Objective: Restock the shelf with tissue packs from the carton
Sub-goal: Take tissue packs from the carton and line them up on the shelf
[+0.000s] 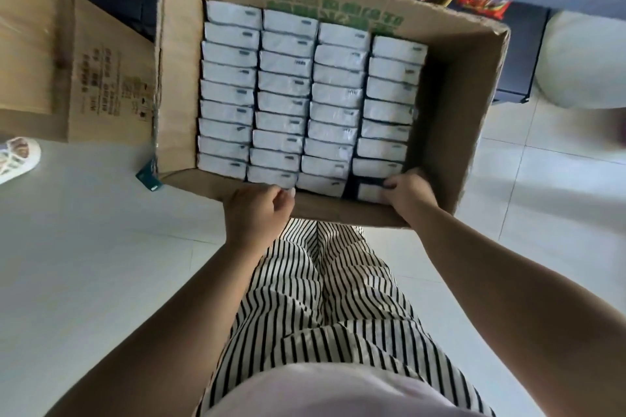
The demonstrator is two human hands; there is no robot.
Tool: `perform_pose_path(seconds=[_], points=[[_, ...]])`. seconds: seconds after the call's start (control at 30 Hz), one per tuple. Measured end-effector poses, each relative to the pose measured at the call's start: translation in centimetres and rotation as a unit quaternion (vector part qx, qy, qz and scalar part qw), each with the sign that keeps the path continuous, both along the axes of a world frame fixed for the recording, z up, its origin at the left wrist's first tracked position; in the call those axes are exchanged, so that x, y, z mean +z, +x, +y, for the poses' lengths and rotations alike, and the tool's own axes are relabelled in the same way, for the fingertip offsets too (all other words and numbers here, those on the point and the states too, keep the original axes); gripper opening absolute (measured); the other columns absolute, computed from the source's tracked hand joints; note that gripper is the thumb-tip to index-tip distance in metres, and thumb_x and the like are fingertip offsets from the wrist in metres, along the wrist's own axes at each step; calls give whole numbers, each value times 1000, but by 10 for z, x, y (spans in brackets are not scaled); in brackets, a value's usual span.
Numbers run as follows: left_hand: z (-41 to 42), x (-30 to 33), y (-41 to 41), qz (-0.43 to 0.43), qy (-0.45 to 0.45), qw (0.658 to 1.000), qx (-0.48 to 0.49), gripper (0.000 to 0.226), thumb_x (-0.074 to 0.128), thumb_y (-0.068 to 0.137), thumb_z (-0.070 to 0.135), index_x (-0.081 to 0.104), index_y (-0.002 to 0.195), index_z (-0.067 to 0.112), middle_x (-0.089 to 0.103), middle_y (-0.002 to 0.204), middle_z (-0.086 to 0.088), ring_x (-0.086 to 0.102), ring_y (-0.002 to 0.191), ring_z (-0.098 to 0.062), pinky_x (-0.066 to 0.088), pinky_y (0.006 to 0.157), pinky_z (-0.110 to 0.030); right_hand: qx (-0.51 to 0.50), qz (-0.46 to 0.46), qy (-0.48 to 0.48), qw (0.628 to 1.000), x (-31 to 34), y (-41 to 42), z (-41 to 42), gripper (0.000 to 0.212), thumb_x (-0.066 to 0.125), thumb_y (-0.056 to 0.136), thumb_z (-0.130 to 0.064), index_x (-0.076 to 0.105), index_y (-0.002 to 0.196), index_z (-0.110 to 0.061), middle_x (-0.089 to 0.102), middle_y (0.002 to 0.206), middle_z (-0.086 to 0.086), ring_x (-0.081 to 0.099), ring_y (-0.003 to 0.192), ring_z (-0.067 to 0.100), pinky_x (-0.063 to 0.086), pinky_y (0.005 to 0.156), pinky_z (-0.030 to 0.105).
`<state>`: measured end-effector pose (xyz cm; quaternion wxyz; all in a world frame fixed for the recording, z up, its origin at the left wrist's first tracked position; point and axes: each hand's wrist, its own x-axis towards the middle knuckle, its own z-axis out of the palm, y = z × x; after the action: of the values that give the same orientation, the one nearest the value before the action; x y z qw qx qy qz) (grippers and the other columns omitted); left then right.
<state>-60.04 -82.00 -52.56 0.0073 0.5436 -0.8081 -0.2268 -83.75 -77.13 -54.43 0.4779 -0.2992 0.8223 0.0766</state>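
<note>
An open brown carton (464,132) stands on the floor in front of me, filled with several rows of white tissue packs (288,101) set on edge. My right hand (408,193) reaches into the near right corner and grips the nearest pack (369,191) of the right row, which sits lower than its neighbours. My left hand (257,210) hovers over the carton's near wall with fingers loosely curled and nothing in it. The dark shelf (528,54) lies beyond the carton, with colourful snack packets on it.
A second closed carton (84,78) stands to the left, touching the open one. A patterned slipper (17,156) lies at the far left on the pale tiled floor (101,264). A white rounded object (586,61) sits at the right. My striped trousers fill the foreground.
</note>
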Motion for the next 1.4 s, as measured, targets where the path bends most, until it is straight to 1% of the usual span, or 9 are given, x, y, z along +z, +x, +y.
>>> perform_pose_path(seconds=[0.3, 0.4, 0.5, 0.7, 0.8, 0.87, 1.03, 1.17, 1.4], points=[[-11, 23, -21, 12, 269, 956, 117, 40, 42, 95, 43, 62, 95, 8, 64, 88, -9, 58, 86, -21, 41, 73, -30, -136, -98, -83, 982, 37, -4, 0, 20, 69, 84, -18, 73, 97, -5, 67, 88, 12, 55, 76, 17, 41, 67, 23], [-20, 29, -42, 128, 408, 876, 225, 41, 39, 95, 46, 57, 107, 11, 62, 91, -4, 63, 84, -24, 48, 74, -31, -175, -149, -114, 967, 64, 1, -1, 9, 73, 80, -17, 72, 84, -9, 68, 91, 21, 54, 77, 21, 43, 64, 27], [-31, 47, -65, 163, 558, 735, 350, 53, 43, 88, 58, 46, 121, 15, 59, 101, -11, 64, 68, -23, 55, 60, -30, -131, -194, -148, 961, 88, 8, -4, 6, 75, 77, -13, 69, 79, -13, 64, 79, 1, 58, 78, 17, 49, 70, 28], [-44, 67, -72, 206, 643, 611, 413, 23, 64, 84, 23, 56, 97, 5, 62, 86, -11, 66, 56, -18, 55, 46, -26, -128, -274, -253, 919, 125, 19, -12, 21, 73, 77, -2, 68, 72, -22, 57, 84, -14, 56, 75, -8, 41, 70, 3], [-44, 68, -72, 299, 575, 617, 447, 26, 63, 85, 12, 55, 110, 8, 64, 95, -11, 66, 78, -21, 55, 49, -26, -224, -231, -275, 906, 122, 23, -11, 29, 71, 80, -18, 65, 108, -22, 55, 113, -7, 50, 110, -1, 40, 91, 13], [-44, 70, -74, 375, 526, 608, 461, 27, 62, 85, 8, 56, 111, 13, 65, 103, -11, 63, 92, -23, 56, 56, -30, -405, -264, -253, 838, 117, 28, -9, 54, 69, 82, -24, 47, 131, -22, 45, 132, 0, 42, 126, 16, 40, 102, 33], [-37, 76, -91, 470, 485, 586, 448, 30, 59, 86, 3, 55, 114, 10, 66, 103, -9, 64, 91, -20, 58, 66, -32, -580, -419, -175, 677, 108, 37, -3, 51, 61, 85, -34, 47, 130, -13, 57, 126, 15, 57, 113, 28, 52, 89, 38], [-31, 68, -104, 433, 495, 629, 414, 39, 62, 87, 14, 46, 122, 12, 61, 115, -12, 62, 102, -25, 55, 76, -32, -605, -370, -233, 665, 111, 28, -2, 12, 53, 94, -20, 60, 97, -11, 73, 84, 4, 69, 82, 18, 55, 78, 30], [-20, 17, -116, 289, 494, 720, 393, 30, 58, 90, 26, 49, 114, 10, 58, 92, -5, 56, 79, -13, 50, 86, -30, -570, -260, -368, 687, 107, -28, 17, 10, 45, 97, -8, 55, 100, -7, 65, 93, 7, 70, 79, 14, 58, 68, 27]])
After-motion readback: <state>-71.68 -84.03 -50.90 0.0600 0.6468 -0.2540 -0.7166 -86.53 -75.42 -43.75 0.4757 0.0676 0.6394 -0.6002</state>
